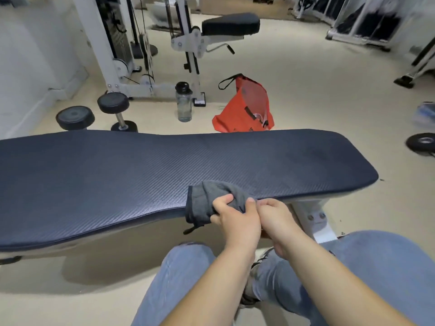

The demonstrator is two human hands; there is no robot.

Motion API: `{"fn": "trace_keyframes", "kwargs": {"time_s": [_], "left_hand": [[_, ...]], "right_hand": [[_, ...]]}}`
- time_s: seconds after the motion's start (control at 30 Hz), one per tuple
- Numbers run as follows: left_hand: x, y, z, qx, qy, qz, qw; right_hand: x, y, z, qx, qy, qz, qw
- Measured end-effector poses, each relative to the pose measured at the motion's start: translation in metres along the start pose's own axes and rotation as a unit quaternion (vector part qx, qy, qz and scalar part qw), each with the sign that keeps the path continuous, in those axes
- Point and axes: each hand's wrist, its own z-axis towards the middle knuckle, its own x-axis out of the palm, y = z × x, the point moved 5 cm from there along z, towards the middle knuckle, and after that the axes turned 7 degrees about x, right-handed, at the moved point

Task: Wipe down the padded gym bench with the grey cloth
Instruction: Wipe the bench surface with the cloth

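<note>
While the knees in blue jeans [188, 274] frame the bottom of the view, both forearms reach forward and meet at the near edge of the long, dark navy, ribbed padded gym bench [141, 165]. The left hand [235, 220] grips the bunched grey terry cloth [207, 198], fingers curled over its folds, and the cloth drapes across the bench's near lip, part on the pad and part hanging below it. The right hand [276, 216] sits touching the left, fingers curled at the bench edge; whether it pinches a fold of cloth I cannot tell. The step looks like readying the cloth, so it would pay to fold it into a flat pad, press it down under a spread palm, and sweep in long overlapping strokes along the ribbing, out to the rounded right end. Beyond the bench stand a clear plastic water bottle [184, 102] and a crumpled orange bag [244, 109].
</note>
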Motion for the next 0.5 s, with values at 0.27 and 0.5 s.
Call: {"fn": "trace_keyframes", "kwargs": {"time_s": [0.27,0.5], "left_hand": [[0.078,-0.028,-0.031,-0.042,0.324,0.002,0.945],[0.068,-0.041,0.002,0.043,0.377,0.188,0.906]], "right_hand": [[-0.058,-0.029,0.016,0.048,-0.129,0.291,0.947],[-0.044,-0.031,0.038,0.105,-0.115,0.387,0.909]]}}
